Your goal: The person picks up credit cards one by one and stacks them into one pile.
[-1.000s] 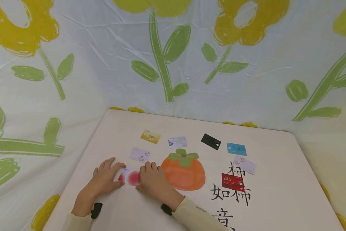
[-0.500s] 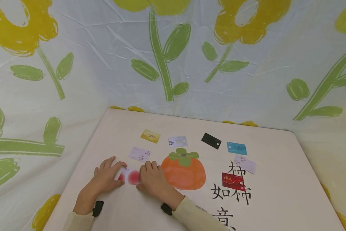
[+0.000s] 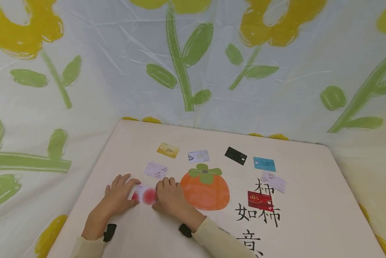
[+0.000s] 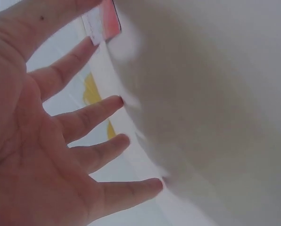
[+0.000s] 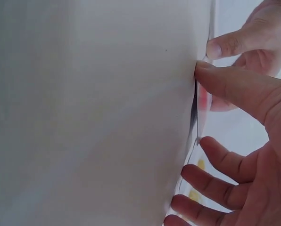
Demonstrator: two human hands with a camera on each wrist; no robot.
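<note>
Pinching the pink-patterned card (image 3: 149,196) by its left end with the left hand (image 3: 117,196) and by its right end with the right hand (image 3: 170,197), close to the table (image 3: 312,218), lower left of the frame, just below a lilac card (image 3: 155,170).

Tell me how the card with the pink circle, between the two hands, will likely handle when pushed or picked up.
The card looks thin, so it is probably light. Its edge looks straight in the right wrist view, suggesting it is fairly stiff rather than floppy. Being flat, it would likely slide rather than roll if pushed.
</note>
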